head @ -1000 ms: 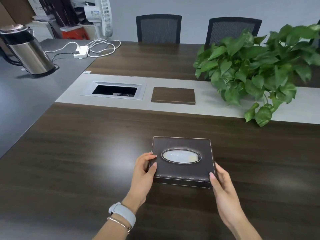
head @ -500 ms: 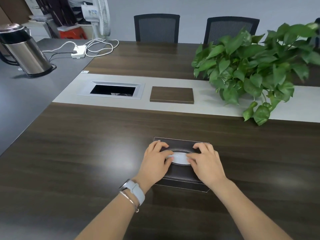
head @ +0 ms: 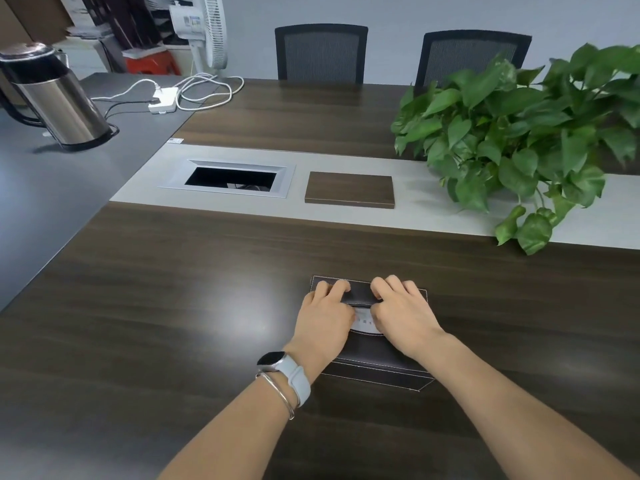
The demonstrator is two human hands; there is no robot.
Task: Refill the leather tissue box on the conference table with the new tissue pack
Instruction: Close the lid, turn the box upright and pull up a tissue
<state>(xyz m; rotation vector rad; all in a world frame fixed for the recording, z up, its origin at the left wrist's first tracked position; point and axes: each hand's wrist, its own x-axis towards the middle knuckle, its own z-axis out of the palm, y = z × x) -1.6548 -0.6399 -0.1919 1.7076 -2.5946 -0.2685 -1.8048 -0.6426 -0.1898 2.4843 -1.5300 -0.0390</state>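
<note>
Box [head: 375,355] sits flat on tabletop [head: 173,306], near edge. My left hand [head: 323,318] and right hand [head: 403,315] rest on its lid, fingers [head: 341,287] curled at the oval slot, pinching the tissue pack's [head: 363,322] plastic. Leather looks stiff, light; pack soft, slippery, so grip at the slot.

Dark wood worktop [head: 173,306] with pale centre strip [head: 433,209] and open cable hatch [head: 230,176], two mesh chairs [head: 321,53] against a plain grey wall [head: 398,12], fan [head: 207,29] and cluttered shelves [head: 114,32] far left.
</note>
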